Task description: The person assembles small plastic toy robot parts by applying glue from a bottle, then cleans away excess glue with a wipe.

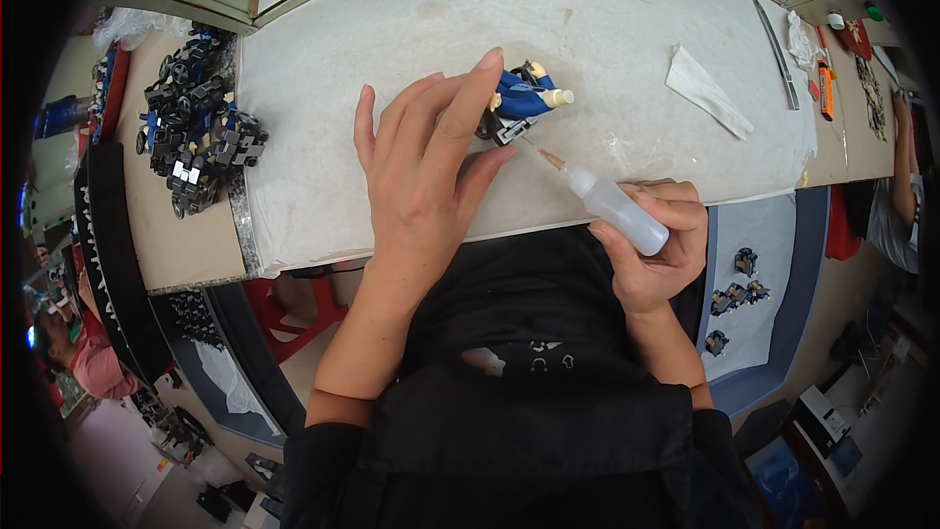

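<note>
A small toy figure (529,98) in blue, with beige hands, a headless beige neck and a dark wheel, lies on the white-covered table. My left hand (423,171) is at its left side and grips it between thumb and fingers; part of the figure is hidden behind them. By my left thumb a grey part (514,130) of the figure sticks out. My right hand (661,245) is closed round a translucent white squeeze bottle (622,208). The bottle tilts up and left, and its thin needle tip points at the grey part; whether it touches cannot be made out.
Several blue and black toy figures with wheels (201,118) are heaped at the left. A folded white tissue (705,88), tweezers (774,49) and an orange marker (825,90) lie to the right. Below right, a blue-grey tray (783,333) bears several small figures.
</note>
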